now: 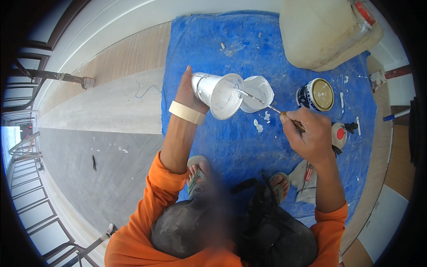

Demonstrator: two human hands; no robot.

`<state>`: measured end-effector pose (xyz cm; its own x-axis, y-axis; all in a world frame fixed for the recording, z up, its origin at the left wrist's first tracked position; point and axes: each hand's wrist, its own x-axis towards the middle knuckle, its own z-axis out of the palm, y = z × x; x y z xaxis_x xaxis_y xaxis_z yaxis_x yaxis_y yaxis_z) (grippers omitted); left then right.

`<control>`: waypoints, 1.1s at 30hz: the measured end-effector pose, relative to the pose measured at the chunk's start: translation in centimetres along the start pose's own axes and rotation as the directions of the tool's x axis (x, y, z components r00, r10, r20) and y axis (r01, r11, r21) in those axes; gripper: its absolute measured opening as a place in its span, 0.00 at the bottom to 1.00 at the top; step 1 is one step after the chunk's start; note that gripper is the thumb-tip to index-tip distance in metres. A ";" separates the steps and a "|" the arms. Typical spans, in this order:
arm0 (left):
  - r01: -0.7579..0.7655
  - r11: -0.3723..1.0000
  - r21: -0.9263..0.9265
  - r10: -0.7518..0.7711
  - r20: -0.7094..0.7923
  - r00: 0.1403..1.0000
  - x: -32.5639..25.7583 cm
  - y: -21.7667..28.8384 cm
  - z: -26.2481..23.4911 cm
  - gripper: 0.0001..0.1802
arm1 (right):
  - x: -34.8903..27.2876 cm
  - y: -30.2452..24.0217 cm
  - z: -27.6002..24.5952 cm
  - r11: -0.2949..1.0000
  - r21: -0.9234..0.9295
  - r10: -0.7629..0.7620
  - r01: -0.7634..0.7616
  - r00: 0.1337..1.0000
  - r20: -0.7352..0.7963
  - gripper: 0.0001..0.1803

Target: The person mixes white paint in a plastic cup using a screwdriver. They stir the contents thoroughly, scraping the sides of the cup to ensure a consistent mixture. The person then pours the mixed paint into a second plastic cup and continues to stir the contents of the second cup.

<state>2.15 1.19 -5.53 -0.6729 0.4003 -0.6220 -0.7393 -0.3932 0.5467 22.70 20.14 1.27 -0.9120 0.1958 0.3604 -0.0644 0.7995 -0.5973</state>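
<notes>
My left hand point(189, 91) grips a clear plastic cup point(216, 93) coated white inside, tilted on its side with the mouth facing right. My right hand point(309, 133) holds a thin paintbrush point(267, 105) whose tip reaches into the cup's mouth. Just behind the cup stands a second white plastic cup point(258, 91) on the blue tarp point(249, 147). A cream band wraps my left wrist. Both sleeves are orange.
A large cream plastic jug point(324, 33) with a red cap stands at the tarp's far right. A small round tin point(316, 95) with a gold lid and a red-and-white object point(340, 133) lie right of my hand. Wood and grey floor lies left.
</notes>
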 end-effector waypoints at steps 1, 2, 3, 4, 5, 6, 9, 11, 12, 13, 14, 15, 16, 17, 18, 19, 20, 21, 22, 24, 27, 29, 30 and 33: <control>0.013 1.000 0.001 -0.013 0.009 1.000 0.1 0.1 -0.1 0.27 | 0.2 0.1 -0.1 1.000 0.015 -0.009 0.010 1.000 -0.029 0.07; 0.025 1.000 0.003 -0.025 0.018 1.000 0.1 0.2 -0.1 0.27 | -0.1 0.0 0.1 1.000 0.008 -0.022 0.022 1.000 -0.001 0.07; 0.025 1.000 -0.003 -0.025 -0.003 1.000 0.1 0.1 0.0 0.27 | -0.5 -0.1 0.5 0.999 -0.002 -0.037 0.037 0.999 0.027 0.07; 0.025 1.000 -0.009 -0.025 -0.023 0.999 0.0 -0.1 0.2 0.27 | -0.7 -0.1 0.6 0.999 -0.011 -0.052 0.053 0.997 0.056 0.07; 0.025 1.000 -0.015 -0.025 -0.044 0.999 0.0 -0.2 0.4 0.27 | -0.5 0.0 0.5 1.000 -0.014 -0.023 0.024 0.999 0.033 0.07; 0.023 1.000 -0.016 -0.024 -0.037 0.999 -0.1 -0.3 0.4 0.27 | -0.2 0.1 0.3 1.000 -0.012 0.008 -0.008 1.000 0.012 0.07; 0.013 1.000 -0.012 -0.013 -0.030 0.999 -0.2 -0.3 0.5 0.27 | -0.3 -0.4 0.5 0.999 -0.015 -0.030 0.031 0.999 0.042 0.08; -0.004 1.000 -0.003 0.004 -0.041 0.999 -0.4 -0.2 0.5 0.27 | -0.1 -0.7 0.4 1.000 -0.011 -0.027 0.027 0.999 0.037 0.09; -0.001 1.000 0.003 0.001 -0.030 1.000 -0.5 -0.2 0.7 0.28 | 0.1 -0.5 0.1 1.000 0.001 0.021 -0.021 1.000 0.009 0.09; 0.002 1.000 0.009 -0.002 -0.019 1.000 -0.6 -0.2 0.9 0.28 | 0.1 -0.3 0.0 0.998 0.014 0.068 -0.068 0.997 -0.018 0.09; 0.005 1.000 0.014 -0.005 -0.007 1.000 -0.7 -0.2 1.1 0.28 | 0.0 -0.4 0.2 1.000 0.004 0.023 -0.023 1.000 -0.004 0.09; -0.012 1.000 0.010 0.012 0.005 1.000 -0.6 -0.3 0.9 0.28 | -0.1 -0.5 0.4 1.000 -0.007 -0.025 0.025 1.000 0.008 0.09; -0.029 1.000 0.006 0.029 0.017 0.999 -0.3 -0.3 0.7 0.28 | -0.1 -0.6 0.5 0.997 -0.018 -0.071 0.072 0.997 0.020 0.08; -0.045 0.999 0.002 0.045 0.031 0.999 -0.1 -0.4 0.6 0.28 | -0.1 -0.5 0.3 0.999 -0.015 -0.030 0.031 0.999 0.012 0.08; -0.061 0.998 -0.020 0.061 0.020 0.998 0.0 -0.5 0.8 0.28 | -0.2 -0.2 0.0 1.000 -0.011 0.014 -0.014 1.000 0.004 0.08; -0.076 0.996 -0.042 0.076 0.009 0.997 0.1 -0.8 1.0 0.27 | -0.2 0.0 -0.3 0.998 -0.008 0.059 -0.059 0.998 -0.005 0.08; -0.090 0.994 -0.063 0.090 0.000 0.996 0.3 -0.9 1.3 0.26 | -0.2 0.2 -0.6 0.998 -0.001 0.059 -0.059 0.998 -0.019 0.08; -0.111 0.993 -0.035 0.112 0.010 0.994 0.2 -1.0 1.7 0.27 | -0.2 0.3 -0.9 0.998 0.008 0.060 -0.060 0.998 -0.034 0.08; -0.133 0.991 -0.007 0.133 0.022 0.991 0.1 -0.9 2.3 0.28 | -0.2 0.6 -1.1 0.998 0.017 0.062 -0.062 0.997 -0.050 0.08; -0.145 0.989 0.011 0.144 0.058 0.988 0.5 -0.8 3.2 0.29 | -0.1 0.8 -1.0 0.996 0.033 0.084 -0.082 0.994 -0.065 0.08; -0.165 0.986 0.037 0.159 0.119 0.980 1.1 0.1 4.5 0.33 | -0.6 1.9 0.0 0.985 0.129 0.128 -0.118 0.989 -0.072 0.07; -0.203 0.971 0.125 0.174 0.210 0.962 1.4 0.2 5.2 0.33 | -1.8 2.2 0.3 0.972 0.166 0.183 -0.165 0.978 -0.098 0.07; -0.239 0.955 0.173 0.192 0.252 0.949 1.2 0.4 5.7 0.32 | -2.0 2.0 0.2 0.968 0.176 0.199 -0.176 0.972 -0.125 0.07; -0.270 0.947 0.175 0.236 0.190 0.953 0.1 -0.7 7.3 0.35 | -3.0 1.4 1.3 0.954 0.252 0.226 -0.163 0.943 -0.246 0.07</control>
<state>2.44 7.52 -1.86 -0.8208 0.4458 -0.3571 -0.5230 -0.3352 0.7836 24.83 19.94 -1.59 -0.7747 0.5047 0.3810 -0.0153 0.5874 -0.8091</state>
